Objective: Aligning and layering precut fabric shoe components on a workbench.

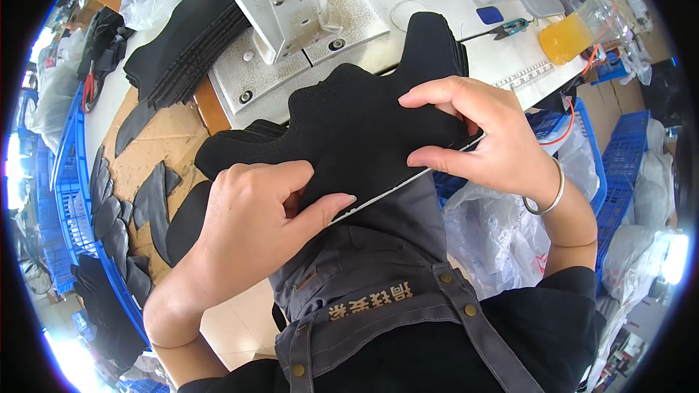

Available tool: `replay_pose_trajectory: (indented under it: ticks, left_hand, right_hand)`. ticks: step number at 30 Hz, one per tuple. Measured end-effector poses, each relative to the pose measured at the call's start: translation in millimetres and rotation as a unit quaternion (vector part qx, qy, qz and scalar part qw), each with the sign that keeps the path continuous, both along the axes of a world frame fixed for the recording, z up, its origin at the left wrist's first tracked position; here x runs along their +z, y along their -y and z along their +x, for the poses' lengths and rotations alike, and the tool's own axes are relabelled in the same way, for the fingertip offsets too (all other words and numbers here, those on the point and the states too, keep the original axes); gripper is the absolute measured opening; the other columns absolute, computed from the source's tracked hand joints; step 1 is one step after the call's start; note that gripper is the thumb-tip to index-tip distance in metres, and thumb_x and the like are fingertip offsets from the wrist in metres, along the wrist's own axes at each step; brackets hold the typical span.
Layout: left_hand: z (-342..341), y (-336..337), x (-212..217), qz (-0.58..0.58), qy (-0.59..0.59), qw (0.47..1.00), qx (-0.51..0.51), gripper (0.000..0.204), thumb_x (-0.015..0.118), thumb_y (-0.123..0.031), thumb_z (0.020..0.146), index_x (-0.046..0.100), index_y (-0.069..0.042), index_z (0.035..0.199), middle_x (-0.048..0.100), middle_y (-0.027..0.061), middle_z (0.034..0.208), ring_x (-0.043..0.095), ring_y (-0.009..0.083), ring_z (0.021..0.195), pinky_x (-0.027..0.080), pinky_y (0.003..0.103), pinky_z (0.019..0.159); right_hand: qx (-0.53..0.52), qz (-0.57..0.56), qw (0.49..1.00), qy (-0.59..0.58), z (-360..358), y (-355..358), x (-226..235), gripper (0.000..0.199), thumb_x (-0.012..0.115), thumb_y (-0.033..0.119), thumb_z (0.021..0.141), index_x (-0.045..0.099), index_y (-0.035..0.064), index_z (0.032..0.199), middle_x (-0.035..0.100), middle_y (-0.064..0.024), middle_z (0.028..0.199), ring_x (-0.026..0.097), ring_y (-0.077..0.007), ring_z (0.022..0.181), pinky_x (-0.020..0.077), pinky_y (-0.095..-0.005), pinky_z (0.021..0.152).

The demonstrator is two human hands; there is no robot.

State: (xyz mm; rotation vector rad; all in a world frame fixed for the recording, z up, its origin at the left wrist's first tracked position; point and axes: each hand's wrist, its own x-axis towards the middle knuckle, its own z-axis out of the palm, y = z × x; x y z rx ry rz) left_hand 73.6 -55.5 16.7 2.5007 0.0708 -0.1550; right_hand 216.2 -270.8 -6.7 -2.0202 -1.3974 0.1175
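A stack of black cut fabric pieces (pixel 364 116) with wavy, curved outlines lies in front of me at the table's near edge. My left hand (pixel 262 211) is closed on the stack's near left part, its fingers curled and its thumb along the near edge. At the right end my right hand (pixel 473 131) grips the same stack. Its thumb and forefinger lie on the top piece, and the other fingers are partly hidden behind the edge. The top piece lies fairly flat between both hands.
A white machine (pixel 280 7) on a metal base stands just beyond. Another black fabric stack (pixel 189 44) lies at the far left, near red-handled scissors (pixel 89 91). Dark scraps (pixel 153 207) lie on cardboard. Thread snips (pixel 512 28) and an orange drink container (pixel 564 40) sit far right.
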Motion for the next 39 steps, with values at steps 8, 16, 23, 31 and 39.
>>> replay_pose_trajectory:
  ticks: [8, 16, 23, 31, 39]
  left_hand:
    - [0.2, -1.1, -1.1, 0.005, 0.006, 1.000, -0.004, 0.046, 0.076, -0.030, 0.078, 0.045, -0.003, 0.056, 0.047, 0.0104, 0.046, 0.046, 0.0278, 0.041, 0.035, 0.033, 0.042]
    - [-0.5, -2.0, 2.9, 0.046, 0.032, 0.998, 0.006, 0.042, 0.079, -0.022, 0.075, 0.047, 0.001, 0.059, 0.041, 0.0099, 0.046, 0.038, 0.0186, 0.040, 0.030, 0.032, 0.042]
    - [-2.0, -20.5, 3.5, -0.041, -0.027, 0.999, 0.002, 0.032, 0.075, -0.020, 0.078, 0.052, -0.001, 0.067, 0.048, 0.0086, 0.049, 0.043, 0.0166, 0.042, 0.033, 0.029, 0.045]
    - [-4.9, -25.4, -2.8, -0.059, -0.002, 0.998, -0.023, 0.034, 0.074, -0.023, 0.081, 0.052, -0.002, 0.066, 0.050, 0.0072, 0.049, 0.046, 0.0167, 0.042, 0.034, 0.028, 0.045]
    - [-7.5, -25.2, -9.0, -0.036, 0.045, 0.998, -0.033, 0.033, 0.073, -0.024, 0.081, 0.053, -0.003, 0.066, 0.052, 0.0085, 0.051, 0.053, 0.0250, 0.046, 0.037, 0.031, 0.046]
  right_hand:
    - [0.007, -0.016, 1.000, -0.007, 0.1, -0.1, 1.6, 0.042, 0.078, 0.022, 0.073, 0.058, 0.0113, 0.108, 0.065, -0.0060, 0.094, 0.063, -0.0263, 0.079, 0.0502, -0.0342, 0.070]
    - [-0.030, -0.066, 0.997, 0.033, -7.0, -11.5, 9.1, 0.061, 0.084, 0.028, 0.061, 0.056, 0.0110, 0.113, 0.055, -0.0077, 0.079, 0.055, -0.0264, 0.071, 0.0442, -0.0346, 0.064]
    - [-0.057, -0.127, 0.990, 0.012, -10.2, -21.2, 14.4, 0.080, 0.085, 0.016, 0.052, 0.051, 0.0135, 0.125, 0.032, -0.0048, 0.060, 0.038, -0.0217, 0.056, 0.0318, -0.0341, 0.055]
    - [-0.068, -0.140, 0.988, -0.007, -12.0, -27.2, 15.5, 0.081, 0.081, 0.010, 0.052, 0.050, 0.0101, 0.126, 0.032, -0.0049, 0.060, 0.034, -0.0193, 0.056, 0.0288, -0.0317, 0.055]
    - [-0.070, -0.145, 0.987, -0.017, -12.8, -27.6, 15.9, 0.081, 0.081, 0.009, 0.053, 0.049, 0.0089, 0.128, 0.035, -0.0058, 0.059, 0.036, -0.0190, 0.055, 0.0291, -0.0321, 0.055]
